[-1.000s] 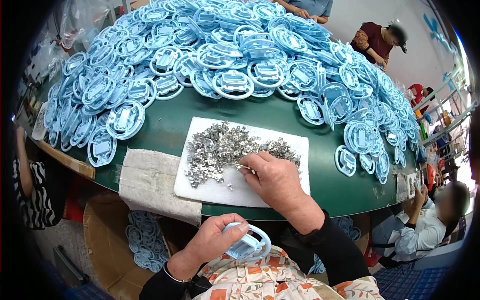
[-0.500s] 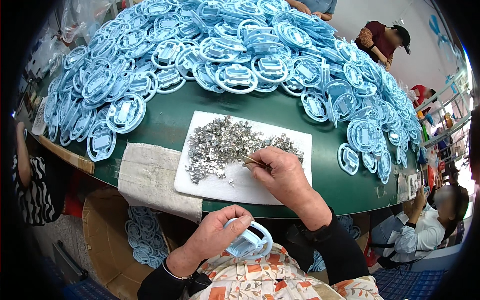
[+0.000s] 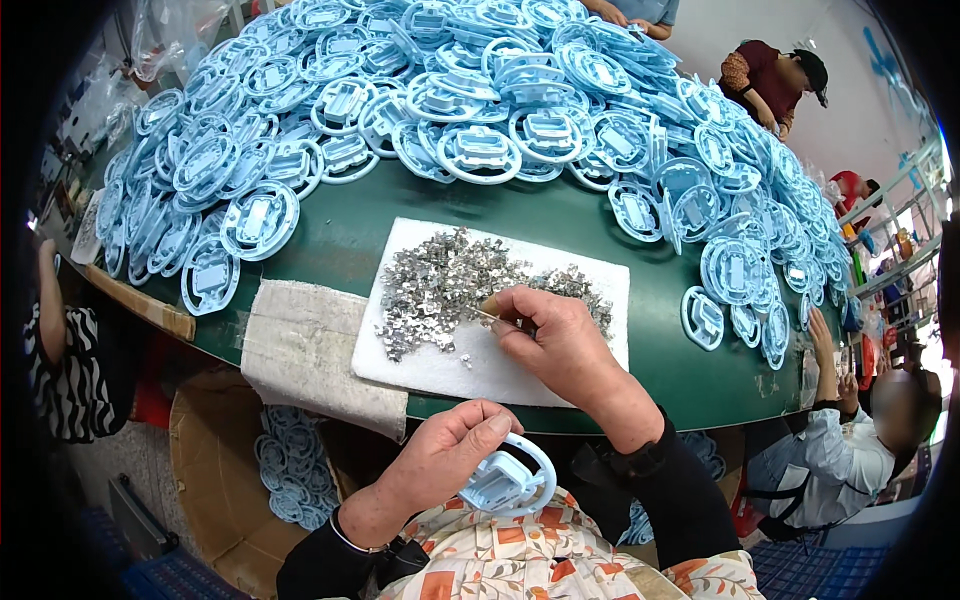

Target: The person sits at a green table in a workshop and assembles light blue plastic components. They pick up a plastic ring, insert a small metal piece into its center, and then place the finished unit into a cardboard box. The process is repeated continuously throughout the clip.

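In my left hand [image 3: 450, 445], closed at the lower middle, is a light blue plastic toy steering wheel part [image 3: 535, 478], held by its rim with the thumb on top. My right hand [image 3: 560, 335] pinches thin metal tweezers [image 3: 487, 315], their tip over the front of a heap of small silvery metal clips [image 3: 440, 290]. Whether the tip holds a clip is too small to tell. The heap lies on a white foam board [image 3: 500, 378] on the green table [image 3: 350, 225].
A big pile of the same blue parts [image 3: 480, 150] curves around the table's far side. A pale cloth [image 3: 305, 340] hangs over the near edge, above a cardboard box [image 3: 215, 470] holding more parts. One person [image 3: 850, 440] sits at the right; others work farther back.
My right hand has shifted slightly left with the tweezers, and their tip points more to the left. My left hand, with the wheel part, has moved slightly right. The view has shifted a little.
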`<state>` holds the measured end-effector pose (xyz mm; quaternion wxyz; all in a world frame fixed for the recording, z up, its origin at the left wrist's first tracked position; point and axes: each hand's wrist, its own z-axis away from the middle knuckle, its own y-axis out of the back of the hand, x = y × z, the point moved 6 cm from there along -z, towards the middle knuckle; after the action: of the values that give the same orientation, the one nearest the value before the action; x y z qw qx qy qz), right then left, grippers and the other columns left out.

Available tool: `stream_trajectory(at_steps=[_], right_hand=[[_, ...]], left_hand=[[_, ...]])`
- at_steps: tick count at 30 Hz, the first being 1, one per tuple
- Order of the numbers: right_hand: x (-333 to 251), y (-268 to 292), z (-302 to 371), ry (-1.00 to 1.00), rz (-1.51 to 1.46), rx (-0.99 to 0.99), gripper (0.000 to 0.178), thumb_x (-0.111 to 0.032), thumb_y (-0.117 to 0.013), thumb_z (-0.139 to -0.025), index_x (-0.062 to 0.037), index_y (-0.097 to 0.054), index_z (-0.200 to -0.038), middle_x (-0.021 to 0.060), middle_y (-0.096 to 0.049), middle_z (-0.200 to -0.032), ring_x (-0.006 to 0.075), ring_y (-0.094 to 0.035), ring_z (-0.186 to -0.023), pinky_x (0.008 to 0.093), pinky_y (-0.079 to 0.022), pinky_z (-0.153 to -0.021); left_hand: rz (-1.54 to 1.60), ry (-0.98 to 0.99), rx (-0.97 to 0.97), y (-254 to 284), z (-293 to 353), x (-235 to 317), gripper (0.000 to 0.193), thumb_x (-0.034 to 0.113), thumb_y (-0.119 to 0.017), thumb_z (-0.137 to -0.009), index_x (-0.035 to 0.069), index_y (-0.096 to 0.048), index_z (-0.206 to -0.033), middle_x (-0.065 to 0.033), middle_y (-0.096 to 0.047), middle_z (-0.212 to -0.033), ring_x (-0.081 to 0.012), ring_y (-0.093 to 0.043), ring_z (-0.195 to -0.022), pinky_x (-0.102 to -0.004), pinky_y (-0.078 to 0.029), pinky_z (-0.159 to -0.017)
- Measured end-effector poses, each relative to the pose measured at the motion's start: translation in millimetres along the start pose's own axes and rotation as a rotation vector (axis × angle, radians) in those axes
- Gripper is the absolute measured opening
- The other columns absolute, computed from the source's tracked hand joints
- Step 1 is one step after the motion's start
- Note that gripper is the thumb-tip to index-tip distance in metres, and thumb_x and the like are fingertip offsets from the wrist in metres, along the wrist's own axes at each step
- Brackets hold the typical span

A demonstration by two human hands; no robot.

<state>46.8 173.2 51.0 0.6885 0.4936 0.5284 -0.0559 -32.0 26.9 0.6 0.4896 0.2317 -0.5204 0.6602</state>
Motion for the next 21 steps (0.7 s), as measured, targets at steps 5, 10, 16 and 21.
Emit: stream_trajectory(at_steps=[5,10,16,21], right_hand=[[10,2,4,-0.13,-0.124,-0.051,0.031,-0.007,-0.067,-0.09,-0.0037,-0.068,-0.121,0.0042,-0.065,-0.08,0.0108,-0.058,-0.071,0.0273,-0.049,-0.069],[12,9,12,-0.203,-0.283,-0.133,0.029,-0.008,-0.067,-0.091,-0.0028,-0.069,-0.12,-0.0009,-0.062,-0.08,0.0047,-0.05,-0.072,0.0235,-0.045,-0.067],[9,16,32,-0.114,-0.392,-0.122,0.027,-0.005,-0.069,-0.09,-0.0039,-0.065,-0.117,0.0001,-0.064,-0.082,0.0054,-0.055,-0.073,0.0229,-0.047,-0.067],[-24,24,47,0.12,-0.101,-0.098,0.033,-0.004,-0.075,-0.085,-0.0044,-0.063,-0.116,0.0072,-0.069,-0.086,0.0166,-0.069,-0.074,0.0291,-0.055,-0.065]], left_hand=[[-0.129,-0.024,0.071,7,-1,9,0.035,0.029,-0.044,-0.109,0.002,-0.063,-0.121,0.0044,-0.055,-0.081,-0.0026,-0.05,-0.076,-0.0187,-0.042,-0.07],[-0.084,-0.09,0.182,8,1,31,0.039,0.027,-0.041,-0.11,0.001,-0.058,-0.133,0.0069,-0.049,-0.077,-0.0018,-0.045,-0.073,-0.0175,-0.038,-0.067],[-0.163,-0.062,0.128,15,-15,29,0.034,0.032,-0.047,-0.109,0.004,-0.065,-0.118,0.0065,-0.054,-0.081,-0.0023,-0.048,-0.076,-0.0175,-0.042,-0.07],[-0.234,-0.017,0.095,6,-24,25,0.036,0.033,-0.05,-0.108,0.002,-0.068,-0.108,0.0039,-0.058,-0.082,-0.0042,-0.049,-0.074,-0.0218,-0.042,-0.067]])
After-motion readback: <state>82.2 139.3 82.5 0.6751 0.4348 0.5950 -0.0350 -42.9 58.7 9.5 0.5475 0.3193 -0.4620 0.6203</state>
